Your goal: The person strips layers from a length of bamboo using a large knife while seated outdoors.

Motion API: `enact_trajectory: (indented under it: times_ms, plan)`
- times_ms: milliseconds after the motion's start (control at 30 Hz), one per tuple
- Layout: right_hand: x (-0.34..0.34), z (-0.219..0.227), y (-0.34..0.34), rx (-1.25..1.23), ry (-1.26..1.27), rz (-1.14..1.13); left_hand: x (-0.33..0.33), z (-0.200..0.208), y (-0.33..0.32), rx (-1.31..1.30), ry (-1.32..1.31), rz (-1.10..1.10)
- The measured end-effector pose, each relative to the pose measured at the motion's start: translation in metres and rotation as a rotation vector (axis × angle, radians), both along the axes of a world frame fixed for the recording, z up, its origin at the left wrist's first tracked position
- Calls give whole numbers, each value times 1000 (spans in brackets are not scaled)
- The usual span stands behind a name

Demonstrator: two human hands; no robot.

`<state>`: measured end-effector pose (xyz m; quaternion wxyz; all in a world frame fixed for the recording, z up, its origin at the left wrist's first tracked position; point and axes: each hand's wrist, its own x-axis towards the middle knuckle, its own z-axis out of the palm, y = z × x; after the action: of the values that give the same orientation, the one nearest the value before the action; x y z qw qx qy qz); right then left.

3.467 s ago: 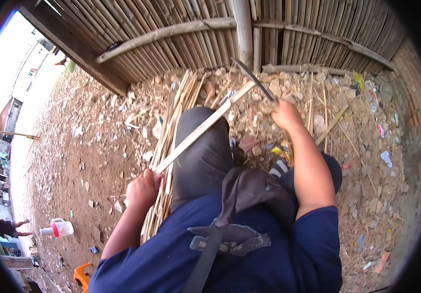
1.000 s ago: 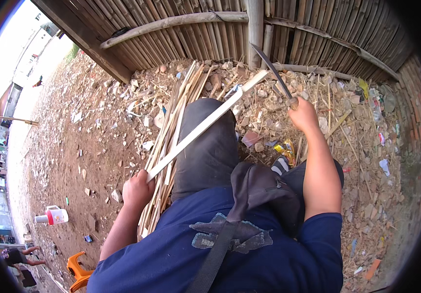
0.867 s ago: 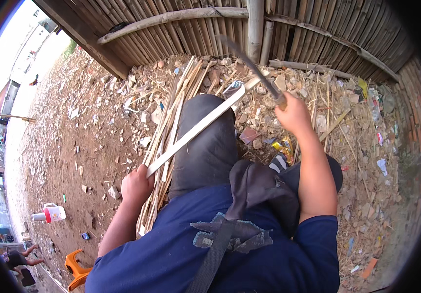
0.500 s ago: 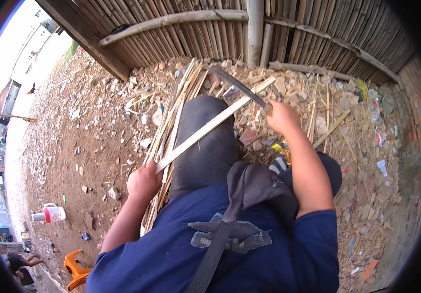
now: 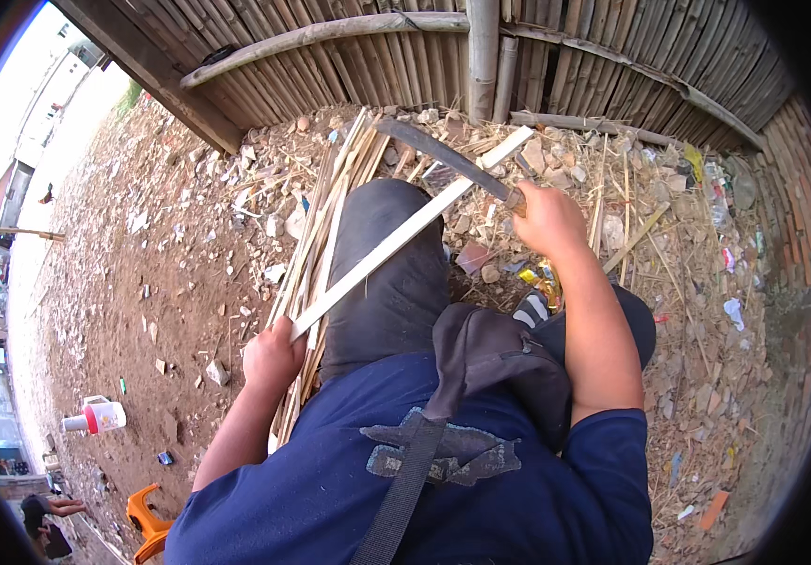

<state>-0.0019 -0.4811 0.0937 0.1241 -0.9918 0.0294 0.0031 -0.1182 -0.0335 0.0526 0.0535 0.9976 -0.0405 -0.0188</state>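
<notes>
My left hand [image 5: 273,358] is closed round the near end of a pale, flat bamboo strip [image 5: 368,266]. The strip slants away to the upper right across my dark trouser leg [image 5: 388,297]. My right hand [image 5: 550,219] grips the wooden handle of a long, dark curved knife [image 5: 438,153]. Its blade points to the upper left and crosses over the strip near the far end; whether the two touch I cannot tell. Beside my left leg lies a bundle of thin split strips [image 5: 342,179], running from the rubble back under my left forearm.
A bamboo slat wall [image 5: 330,71] with a post [image 5: 482,66] stands ahead. Rubble and litter cover the ground [image 5: 179,273]. To the left are a white and red jug [image 5: 96,416] and an orange plastic stool [image 5: 148,521]. Another person [image 5: 46,518] is far off at lower left.
The knife and my right hand have shifted slightly, and the blade's tip lies farther left. The strip is still in my left hand. The whole view has moved a little.
</notes>
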Motion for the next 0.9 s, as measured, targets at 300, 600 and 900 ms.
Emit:
enact_trajectory:
  times_ms: [300, 600, 900]
  plan:
    - [9, -31, -3, -158, -217, 11, 8, -9, 4, -42, 18, -83]
    - [4, -35, -4, 187, -124, -4, 17, 3, 7, -27, 24, -73]
    - [2, -11, -8, 61, 13, 51, 6, 4, 9, 8, 63, -9]
